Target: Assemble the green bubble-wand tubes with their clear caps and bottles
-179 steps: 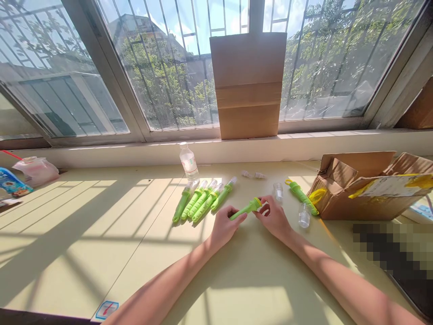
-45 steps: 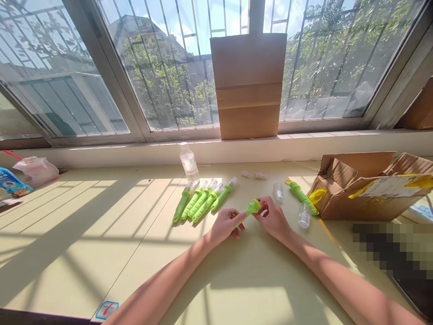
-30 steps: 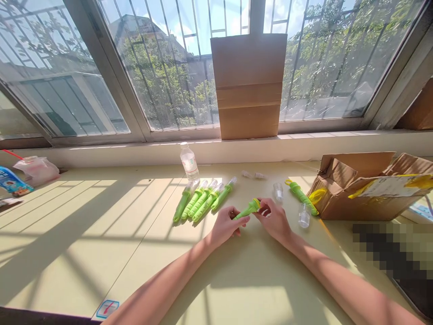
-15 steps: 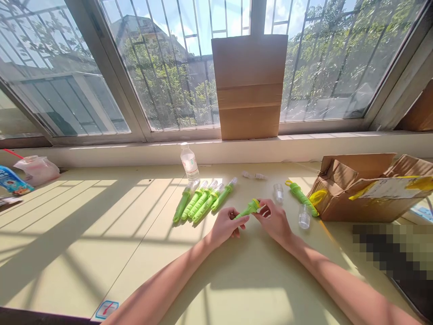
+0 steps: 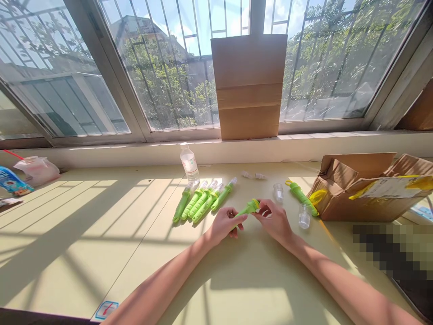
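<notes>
My left hand (image 5: pixel 230 222) is closed around the lower part of a green plastic stick (image 5: pixel 249 206) with a yellow top, holding it tilted up to the right above the table. At its yellow end, my right hand (image 5: pixel 273 220) pinches with thumb and fingers, which partly hide the tip. Left of my hands lie several green sticks with clear caps (image 5: pixel 204 201), side by side. To the right, another green stick with a yellow end (image 5: pixel 301 197) rests against the box. A clear plastic cap (image 5: pixel 278 193) and a second clear cap (image 5: pixel 304 217) sit close to my right hand.
An open cardboard box (image 5: pixel 365 198) stands at the right. Behind the sticks is a water bottle (image 5: pixel 189 163). Two small clear pieces (image 5: pixel 260 176) lie near the sill. A cardboard sheet (image 5: pixel 249 90) leans on the window. A pink bag (image 5: pixel 38 170) is at far left.
Both hands stay in nearly the same place, with the green stick still between them. Its angle shifts very slightly; the other things have not moved.
</notes>
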The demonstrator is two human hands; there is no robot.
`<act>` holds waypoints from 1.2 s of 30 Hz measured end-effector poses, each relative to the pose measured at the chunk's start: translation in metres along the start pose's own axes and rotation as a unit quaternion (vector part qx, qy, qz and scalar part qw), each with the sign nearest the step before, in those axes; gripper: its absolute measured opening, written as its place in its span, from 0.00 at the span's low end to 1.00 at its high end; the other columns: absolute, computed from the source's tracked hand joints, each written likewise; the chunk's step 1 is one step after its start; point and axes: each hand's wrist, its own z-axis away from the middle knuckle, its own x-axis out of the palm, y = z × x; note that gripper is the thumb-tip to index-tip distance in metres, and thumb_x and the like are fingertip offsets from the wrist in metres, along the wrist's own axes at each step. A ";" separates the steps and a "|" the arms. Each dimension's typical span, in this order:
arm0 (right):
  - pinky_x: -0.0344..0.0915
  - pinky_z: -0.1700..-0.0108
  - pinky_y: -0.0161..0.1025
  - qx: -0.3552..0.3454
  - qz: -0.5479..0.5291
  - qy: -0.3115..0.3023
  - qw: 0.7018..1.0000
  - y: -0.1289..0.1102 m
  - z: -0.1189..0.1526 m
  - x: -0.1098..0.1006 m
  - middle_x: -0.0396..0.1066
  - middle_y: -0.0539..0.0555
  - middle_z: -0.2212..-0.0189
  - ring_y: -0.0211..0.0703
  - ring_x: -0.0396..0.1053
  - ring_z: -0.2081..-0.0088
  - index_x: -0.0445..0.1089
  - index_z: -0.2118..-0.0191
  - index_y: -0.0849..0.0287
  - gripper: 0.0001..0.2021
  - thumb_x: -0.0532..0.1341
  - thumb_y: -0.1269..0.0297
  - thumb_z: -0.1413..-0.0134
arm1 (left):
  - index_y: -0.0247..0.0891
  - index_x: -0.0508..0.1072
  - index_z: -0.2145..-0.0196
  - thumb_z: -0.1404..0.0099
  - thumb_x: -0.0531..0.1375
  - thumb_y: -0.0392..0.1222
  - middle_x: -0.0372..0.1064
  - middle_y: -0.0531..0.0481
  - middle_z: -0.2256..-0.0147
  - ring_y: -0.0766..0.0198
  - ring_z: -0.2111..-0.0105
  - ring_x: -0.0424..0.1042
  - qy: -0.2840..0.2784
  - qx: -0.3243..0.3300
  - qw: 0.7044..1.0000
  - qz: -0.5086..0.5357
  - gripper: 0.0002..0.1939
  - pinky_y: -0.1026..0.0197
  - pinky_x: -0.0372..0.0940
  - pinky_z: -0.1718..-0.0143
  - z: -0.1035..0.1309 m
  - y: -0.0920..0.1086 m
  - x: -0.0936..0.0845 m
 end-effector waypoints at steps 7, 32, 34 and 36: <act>0.71 0.74 0.39 0.022 -0.006 -0.039 0.999 -0.001 -0.002 -0.002 0.73 0.53 0.57 0.39 0.72 0.73 0.58 0.67 0.53 0.10 0.60 0.58 0.51 | 0.37 0.63 0.75 0.47 0.61 0.60 0.72 0.50 0.77 0.71 0.86 0.65 -0.023 -0.008 1.000 0.002 0.23 0.68 0.53 0.85 0.000 0.001 -0.003; 0.68 0.73 0.36 -0.007 0.070 -0.031 0.997 0.007 0.001 0.002 0.73 0.49 0.67 0.38 0.71 0.73 0.58 0.64 0.53 0.09 0.58 0.67 0.53 | 0.35 0.68 0.72 0.40 0.51 0.64 0.63 0.55 0.83 0.73 0.88 0.56 -0.060 0.018 0.997 -0.034 0.27 0.68 0.48 0.86 0.001 0.003 -0.001; 0.68 0.74 0.35 -0.013 0.067 -0.030 0.997 0.008 0.001 0.002 0.73 0.49 0.65 0.38 0.71 0.73 0.57 0.65 0.54 0.09 0.57 0.67 0.53 | 0.35 0.68 0.71 0.39 0.50 0.64 0.61 0.56 0.84 0.74 0.88 0.55 -0.060 0.023 0.997 -0.042 0.26 0.68 0.46 0.87 0.002 0.005 -0.001; 0.67 0.74 0.35 -0.021 0.067 -0.028 0.997 0.008 0.002 0.003 0.73 0.49 0.64 0.37 0.71 0.73 0.57 0.64 0.54 0.09 0.57 0.67 0.52 | 0.36 0.67 0.70 0.40 0.52 0.63 0.61 0.58 0.83 0.74 0.89 0.53 -0.049 0.016 0.997 -0.048 0.24 0.68 0.45 0.88 0.003 0.006 -0.001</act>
